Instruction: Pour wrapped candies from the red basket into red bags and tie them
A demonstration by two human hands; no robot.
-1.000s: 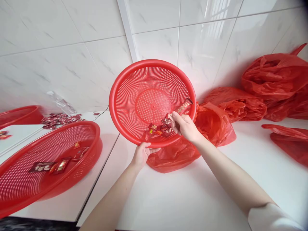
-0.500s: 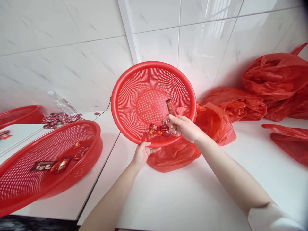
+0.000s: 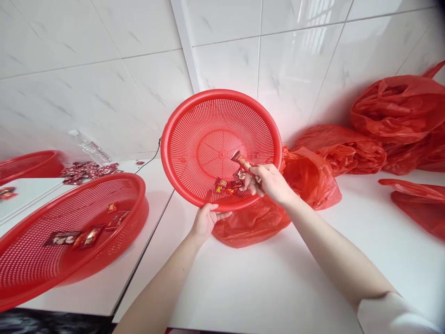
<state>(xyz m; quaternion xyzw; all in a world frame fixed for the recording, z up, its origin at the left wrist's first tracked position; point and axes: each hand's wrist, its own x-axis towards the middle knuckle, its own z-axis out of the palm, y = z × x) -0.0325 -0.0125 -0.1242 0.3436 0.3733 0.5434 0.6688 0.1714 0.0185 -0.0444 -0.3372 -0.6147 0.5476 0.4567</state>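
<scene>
My left hand [image 3: 206, 219] grips the lower rim of a round red perforated basket [image 3: 194, 139], tilted up so its inside faces me. My right hand [image 3: 269, 183] reaches into the basket and pinches a long red wrapped candy stick [image 3: 242, 162] that points up and to the left. Several small red wrapped candies [image 3: 229, 184] lie at the basket's low edge, just left of my right fingers. A crumpled red plastic bag [image 3: 257, 220] sits on the white counter under the basket.
A second, larger red basket [image 3: 41, 260] with a few candy packets stands at the left. Behind it lie a pile of red candies [image 3: 86, 170], a clear bottle [image 3: 91, 149] and a third basket's rim [image 3: 29, 162]. More red plastic bags [image 3: 396, 116] crowd the right by the tiled wall.
My right hand has swung the candy stick from pointing up-right, through upright, to pointing up-left inside the basket. The left hand and basket have barely moved.
</scene>
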